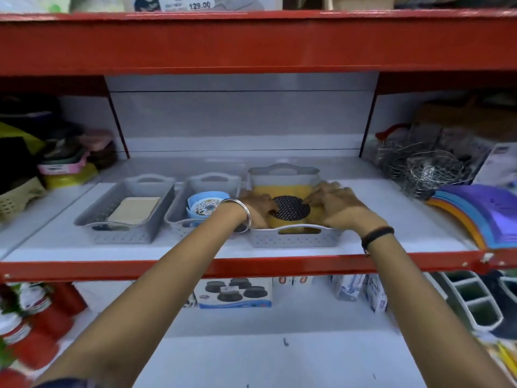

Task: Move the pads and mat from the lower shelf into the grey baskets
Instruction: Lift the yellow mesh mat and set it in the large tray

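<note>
Three grey baskets stand in a row on the white shelf. The left basket (95, 217) holds a cream rectangular pad (134, 210). In the middle basket (179, 208) lie round blue and patterned pads (203, 206). A yellow mat (282, 191) fills the right basket (293, 239), and a round black mesh pad (291, 208) rests on top of it. My left hand (256, 205) touches the black pad's left edge. My right hand (335, 205) holds its right edge, fingers curled down over it inside the basket.
Wire baskets (425, 163) and a stack of coloured plastic sheets (475, 214) sit at the right of the shelf. Plastic containers (64, 163) crowd the left. The red shelf lip (279, 266) runs under my forearms. Boxes (235, 292) stand on the lower shelf.
</note>
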